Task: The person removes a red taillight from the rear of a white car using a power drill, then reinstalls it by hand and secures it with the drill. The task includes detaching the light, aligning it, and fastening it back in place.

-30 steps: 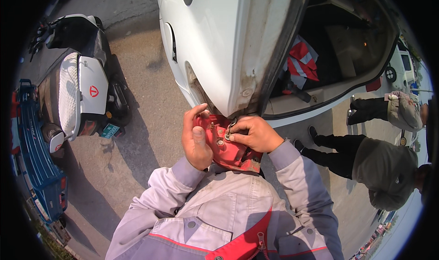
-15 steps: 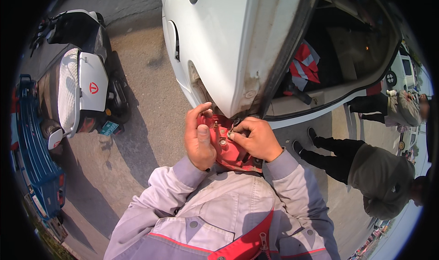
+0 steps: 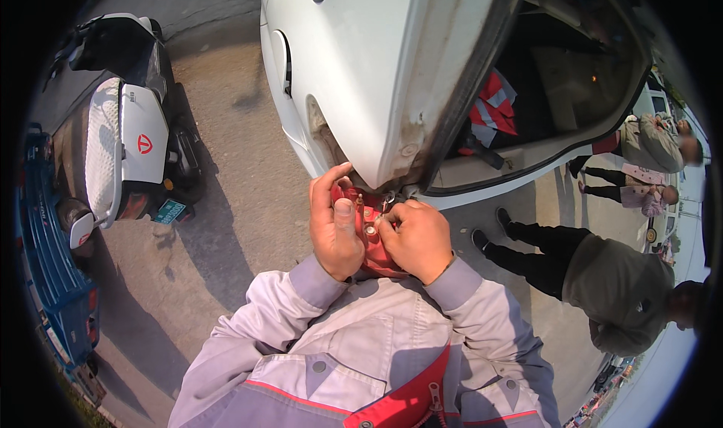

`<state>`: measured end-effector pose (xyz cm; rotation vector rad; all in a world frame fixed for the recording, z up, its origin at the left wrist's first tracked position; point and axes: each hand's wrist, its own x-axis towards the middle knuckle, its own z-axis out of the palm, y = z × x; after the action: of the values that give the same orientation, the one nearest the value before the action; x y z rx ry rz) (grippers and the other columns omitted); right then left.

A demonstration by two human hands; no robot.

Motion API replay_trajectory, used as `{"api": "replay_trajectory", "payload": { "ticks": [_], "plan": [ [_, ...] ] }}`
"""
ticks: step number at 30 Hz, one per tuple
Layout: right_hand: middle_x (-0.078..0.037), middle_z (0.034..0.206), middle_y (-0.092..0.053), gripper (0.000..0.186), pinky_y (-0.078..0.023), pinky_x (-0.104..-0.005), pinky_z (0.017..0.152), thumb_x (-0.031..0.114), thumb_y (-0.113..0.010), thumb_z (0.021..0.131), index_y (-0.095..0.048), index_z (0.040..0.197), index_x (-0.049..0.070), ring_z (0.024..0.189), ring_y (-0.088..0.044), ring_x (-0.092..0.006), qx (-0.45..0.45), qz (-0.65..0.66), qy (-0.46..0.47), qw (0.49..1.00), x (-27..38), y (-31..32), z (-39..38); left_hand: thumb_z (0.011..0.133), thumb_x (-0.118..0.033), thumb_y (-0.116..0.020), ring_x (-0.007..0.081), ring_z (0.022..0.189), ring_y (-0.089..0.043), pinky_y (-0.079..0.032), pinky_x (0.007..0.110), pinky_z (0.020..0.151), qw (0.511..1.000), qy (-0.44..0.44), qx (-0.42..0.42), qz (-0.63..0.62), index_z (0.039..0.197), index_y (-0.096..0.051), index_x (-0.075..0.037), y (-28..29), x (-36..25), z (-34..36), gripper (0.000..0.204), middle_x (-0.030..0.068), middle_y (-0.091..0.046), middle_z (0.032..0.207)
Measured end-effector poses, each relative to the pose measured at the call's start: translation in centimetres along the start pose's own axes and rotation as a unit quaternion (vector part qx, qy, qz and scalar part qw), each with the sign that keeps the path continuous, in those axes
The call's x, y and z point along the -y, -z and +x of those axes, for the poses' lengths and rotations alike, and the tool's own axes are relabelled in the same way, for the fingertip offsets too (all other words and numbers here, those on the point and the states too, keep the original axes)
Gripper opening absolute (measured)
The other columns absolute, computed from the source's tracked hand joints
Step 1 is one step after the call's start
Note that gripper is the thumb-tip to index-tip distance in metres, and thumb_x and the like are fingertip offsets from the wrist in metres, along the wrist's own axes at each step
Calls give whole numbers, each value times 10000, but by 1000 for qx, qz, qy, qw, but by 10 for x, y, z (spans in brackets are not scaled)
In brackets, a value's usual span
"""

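Note:
My left hand [image 3: 334, 232] grips the left side of a red plastic lamp housing [image 3: 376, 255] with small studs on its back, at the rear corner of a white car [image 3: 354, 66] below an open lamp recess [image 3: 324, 134]. My right hand [image 3: 418, 243] is closed, thumb and forefinger pinched on a small metal fitting [image 3: 382, 218] with wiring at the housing's upper right. The fitting is partly hidden by my fingers, so its exact kind is unclear.
The car's open boot [image 3: 565, 89] holds red-and-white cloth [image 3: 493, 104] and a black object [image 3: 486, 153]. At left stand a white scooter [image 3: 143, 119] and a blue cargo vehicle [image 3: 64, 285]. Several people stand at right, one close [image 3: 610, 277], others farther [image 3: 651, 142] along the car.
My right hand has turned inward over the fitting, covering more of the housing. My left hand has shifted slightly right and up. The people at right have moved, and another figure shows.

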<state>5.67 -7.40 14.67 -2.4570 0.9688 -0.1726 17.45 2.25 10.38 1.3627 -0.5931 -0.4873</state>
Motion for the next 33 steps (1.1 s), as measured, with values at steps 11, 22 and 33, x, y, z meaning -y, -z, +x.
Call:
{"api": "replay_trajectory", "payload": {
  "ticks": [11, 22, 33],
  "plan": [
    [-92, 803, -722, 178, -553, -417, 757, 262, -721, 892, -802, 879, 104, 827, -688, -303, 140, 98, 8, 985, -19, 22, 16, 1102, -443, -402, 165, 1102, -519, -418, 325, 1004, 1000, -17, 21, 0, 1410, -512, 3, 6, 1, 4, 552, 97, -539, 1218],
    [-115, 853, -689, 219, -541, -379, 710, 192, -836, 825, -746, 961, 47, 785, -674, -278, 145, 138, 33, 979, -25, 18, 30, 1101, -435, -401, 162, 1101, -519, -415, 322, 1002, 1000, -7, 11, -13, 1405, -510, 2, 6, 1, 4, 543, 95, -537, 1209],
    [-132, 982, -727, 228, -551, -438, 821, 223, -738, 910, -751, 1082, 75, 926, -690, -346, 313, 47, 198, 928, -30, 36, 59, 1093, -369, -436, 203, 1056, -512, -436, 346, 964, 1000, -20, 5, -24, 1358, -540, 12, 4, 3, 2, 475, 119, -499, 1179]
  ]
}}
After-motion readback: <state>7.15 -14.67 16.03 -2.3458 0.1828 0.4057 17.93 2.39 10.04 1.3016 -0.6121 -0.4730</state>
